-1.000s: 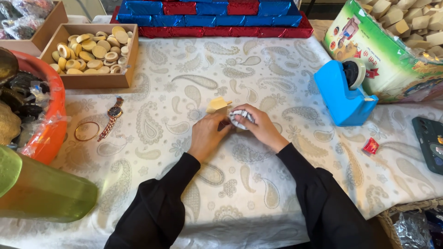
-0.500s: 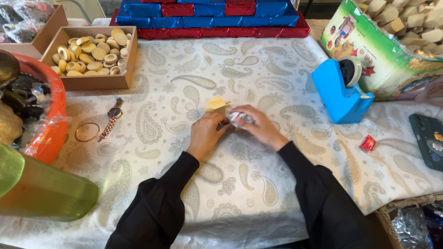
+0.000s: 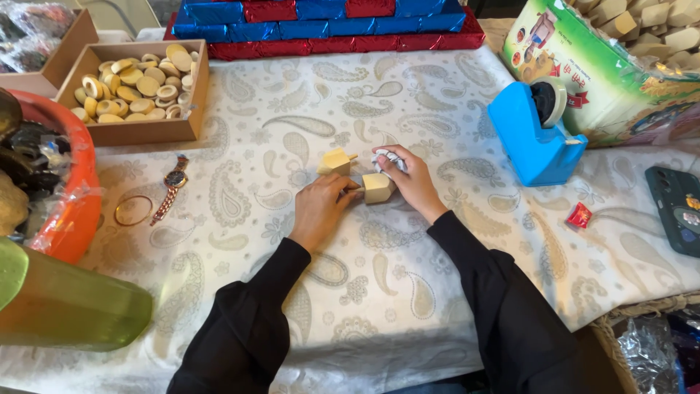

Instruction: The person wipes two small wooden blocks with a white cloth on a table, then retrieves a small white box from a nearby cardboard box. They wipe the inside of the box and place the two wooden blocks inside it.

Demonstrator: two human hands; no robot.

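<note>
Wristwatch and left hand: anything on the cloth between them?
Nothing. In the head view, only bare paisley tablecloth lies between the wristwatch and the left hand, which touches a wooden block.

Both forearms, in black sleeves, extend from the lower edge of the view and converge toward the centre. The left hand (image 3: 321, 210) lies palm down, knuckles uppermost, wrist straight, its fingers curled forward and pinched together at the tips. The right hand (image 3: 410, 179) is set just beside it, angled inward, the wrist slightly bent, fingers flexed and closed in a grip, the thumb side facing the left hand.
</note>
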